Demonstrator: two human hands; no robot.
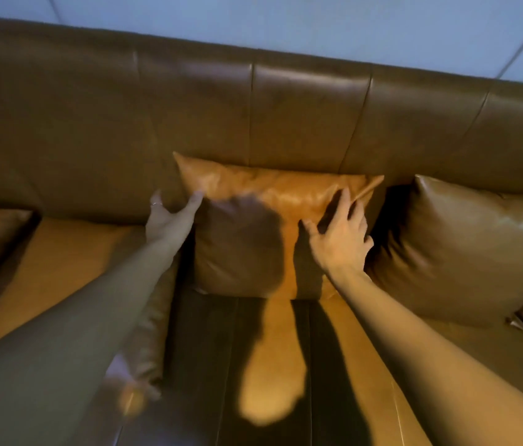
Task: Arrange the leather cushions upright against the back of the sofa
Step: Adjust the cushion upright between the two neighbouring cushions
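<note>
Against the sofa back, open left hand and right hand flank the half-shadowed upright cushion.

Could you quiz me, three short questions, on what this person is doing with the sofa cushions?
1. True or false: the middle cushion stands upright against the sofa back.
2. Which hand touches the cushion's upper left corner? A) left hand B) right hand C) neither
3. Fill in: to the right of the middle cushion, another cushion leans against the sofa ____.

Key
1. True: its top edge rests on the backrest.
2. A: its fingertips sit at that corner, while the right hand lies open on the cushion's right side.
3. back
</note>
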